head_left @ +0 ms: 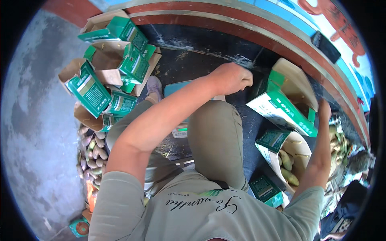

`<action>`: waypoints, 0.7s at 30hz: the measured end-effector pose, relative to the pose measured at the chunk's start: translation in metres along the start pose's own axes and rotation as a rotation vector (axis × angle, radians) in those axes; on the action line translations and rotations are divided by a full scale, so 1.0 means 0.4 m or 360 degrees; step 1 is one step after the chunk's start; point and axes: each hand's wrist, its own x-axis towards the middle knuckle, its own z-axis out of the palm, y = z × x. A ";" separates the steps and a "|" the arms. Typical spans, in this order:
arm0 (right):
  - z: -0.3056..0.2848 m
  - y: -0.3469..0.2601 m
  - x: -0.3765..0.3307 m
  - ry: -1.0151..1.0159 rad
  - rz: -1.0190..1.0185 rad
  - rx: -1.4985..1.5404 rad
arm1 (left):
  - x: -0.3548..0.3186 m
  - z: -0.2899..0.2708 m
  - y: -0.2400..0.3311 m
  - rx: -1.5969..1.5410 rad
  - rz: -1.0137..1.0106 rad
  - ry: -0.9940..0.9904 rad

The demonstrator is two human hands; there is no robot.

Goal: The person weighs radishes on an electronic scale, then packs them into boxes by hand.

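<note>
My left arm reaches across above my knee, and my left hand (pixel 233 78) is closed with its fingers curled down, left of an open green-and-white cardboard box (pixel 277 105). Whatever those fingers may hold is hidden. My right hand (pixel 325 110) is at the right side of the same box, beside its raised brown flap; its fingers do not show clearly. The inside of this box is shadowed. Nearer to me stands a second open box (pixel 267 154) with several long green root vegetables (pixel 288 174) inside.
Several open green boxes (pixel 90 86) stand together at the left. Below them lies a heap of pinkish-green root vegetables (pixel 95 152). A scale (pixel 180 131) with a lit green display is between my legs. More vegetables (pixel 339 142) lie at the far right, near another person's dark clothing (pixel 345 205).
</note>
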 end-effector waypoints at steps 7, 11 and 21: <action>-0.003 -0.064 0.052 0.0357 -0.0065 0.0092 | -0.349 -0.075 -0.123 0.0251 -0.0508 0.0346; -0.065 -0.289 -0.004 0.0546 -0.0480 0.0579 | -0.516 -0.106 -0.134 0.0216 -0.0835 0.0723; -0.284 -0.885 -0.236 0.0180 -0.1205 0.1294 | -0.706 -0.305 -0.189 0.0623 -0.1033 0.1326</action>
